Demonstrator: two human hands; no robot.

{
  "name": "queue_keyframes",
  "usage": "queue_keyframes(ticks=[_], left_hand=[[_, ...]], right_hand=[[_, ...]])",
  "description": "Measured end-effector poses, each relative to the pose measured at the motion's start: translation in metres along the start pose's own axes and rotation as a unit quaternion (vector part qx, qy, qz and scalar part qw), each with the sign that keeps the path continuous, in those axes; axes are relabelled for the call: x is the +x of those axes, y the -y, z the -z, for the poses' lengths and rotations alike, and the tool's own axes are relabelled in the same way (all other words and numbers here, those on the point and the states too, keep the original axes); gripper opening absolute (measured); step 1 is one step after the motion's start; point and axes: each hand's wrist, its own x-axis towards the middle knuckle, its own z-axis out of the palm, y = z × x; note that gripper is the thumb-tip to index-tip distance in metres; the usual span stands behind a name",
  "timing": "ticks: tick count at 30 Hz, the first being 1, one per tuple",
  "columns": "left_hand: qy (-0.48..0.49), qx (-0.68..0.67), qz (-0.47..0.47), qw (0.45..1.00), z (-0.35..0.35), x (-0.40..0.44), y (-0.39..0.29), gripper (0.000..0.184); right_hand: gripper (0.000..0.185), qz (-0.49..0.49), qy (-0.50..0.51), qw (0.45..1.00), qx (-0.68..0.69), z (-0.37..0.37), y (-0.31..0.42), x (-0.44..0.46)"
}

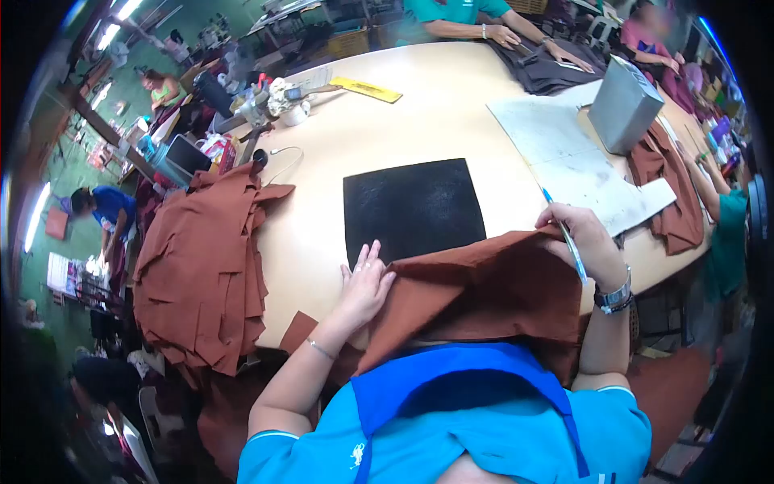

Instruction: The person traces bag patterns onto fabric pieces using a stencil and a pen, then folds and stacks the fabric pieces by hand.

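A brown fabric piece (516, 282) is spread in front of my body, its upper edge raised on the right. My right hand (584, 242) pinches that raised edge and also holds a blue-and-white pen (574, 246), which slants across the fingers. My left hand (367, 282) lies with fingers stretched out at the lower left corner of a black square mat (413, 206), beside the fabric's left edge. The fabric overlaps the mat's near side. Whether the left thumb presses on the fabric is hard to make out.
A heap of brown cut pieces (205, 266) covers the table's left side. To the right are a pale pattern sheet (564, 153), a grey metal block (625, 105) and more brown fabric (667, 194). A yellow strip (367, 89) lies at the back. Across the table, a co-worker's hands handle dark fabric (548, 68).
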Motion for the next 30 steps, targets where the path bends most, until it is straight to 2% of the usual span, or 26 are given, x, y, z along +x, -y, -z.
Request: queue_keyframes(ticks=[3,5,7,8,9,10,12,15,17,18,19,20,21,22,23,24,25,27,28,29,30], left_hand=[[-0.034,0.028,-0.013,0.999,0.000,0.017,0.012,0.026],[-0.065,0.001,-0.027,0.998,0.005,0.017,0.015,0.024],[-0.096,-0.018,-0.058,0.993,0.023,0.012,0.015,0.024],[-0.062,-0.149,-0.039,0.986,0.052,0.000,-0.006,0.018],[-0.047,-0.220,-0.044,0.973,0.061,-0.007,0.004,0.011],[0.004,-0.373,-0.057,0.926,0.080,-0.020,-0.003,0.012],[0.079,-0.453,-0.088,0.883,0.117,-0.035,-0.002,0.021],[0.093,-0.405,-0.038,0.909,0.161,-0.006,0.002,0.027],[0.051,-0.303,-0.047,0.950,0.173,0.048,0.009,0.038],[0.030,-0.261,-0.031,0.964,0.180,0.077,0.015,0.040],[0.008,-0.219,-0.016,0.976,0.187,0.108,0.023,0.042],[-0.054,-0.131,-0.016,0.990,0.196,0.150,0.037,0.040],[-0.118,-0.041,-0.017,0.992,0.212,0.184,0.044,0.038],[-0.236,-0.051,-0.093,0.966,0.233,0.199,0.034,0.045],[-0.348,-0.061,-0.167,0.921,0.255,0.211,0.021,0.052],[-0.437,-0.090,-0.206,0.871,0.283,0.226,0.012,0.051],[-0.519,-0.119,-0.240,0.811,0.303,0.233,0.005,0.049],[-0.523,-0.205,-0.324,0.761,0.317,0.182,-0.052,0.044],[-0.530,-0.208,-0.318,0.758,0.317,0.164,-0.061,0.041],[-0.536,-0.211,-0.311,0.756,0.310,0.150,-0.063,0.038],[-0.573,-0.157,-0.323,0.736,0.297,0.141,-0.062,0.029]], right_hand=[[0.024,0.014,-0.025,1.000,0.003,-0.017,-0.021,0.004],[0.025,0.011,-0.048,0.999,-0.001,-0.022,-0.028,0.008],[0.025,-0.032,-0.016,0.998,-0.042,-0.008,-0.017,0.007],[0.025,-0.059,-0.002,0.996,-0.062,0.001,-0.010,0.003],[0.026,-0.048,0.006,0.998,-0.031,0.009,-0.007,-0.002],[0.027,-0.035,0.014,0.999,0.000,0.017,-0.003,-0.006],[0.026,-0.027,0.054,0.994,0.089,0.033,0.003,-0.009],[0.028,-0.002,0.095,0.994,-0.048,0.054,0.023,0.024],[0.030,0.053,0.109,0.988,-0.098,0.052,-0.009,0.077],[0.032,0.134,0.062,0.977,-0.154,0.050,-0.036,0.112],[0.031,0.148,0.025,0.974,-0.168,0.052,-0.039,0.142],[0.029,0.161,-0.012,0.970,-0.183,0.055,-0.042,0.172],[0.026,0.118,-0.044,0.978,-0.166,0.061,-0.043,0.202],[0.024,0.298,-0.208,0.913,-0.186,0.071,-0.045,0.222],[0.026,0.330,-0.260,0.898,-0.131,0.083,-0.016,0.222],[0.026,0.231,-0.315,0.914,-0.107,0.095,-0.004,0.230],[0.025,0.161,-0.339,0.926,-0.026,0.104,0.014,0.227],[0.023,0.240,-0.416,0.876,-0.054,0.139,0.004,0.239],[0.011,0.278,-0.364,0.883,0.102,0.135,0.027,0.218],[0.022,0.308,-0.303,0.865,0.256,0.127,0.047,0.196],[0.018,0.339,-0.422,0.836,-0.091,0.126,0.026,0.189]])
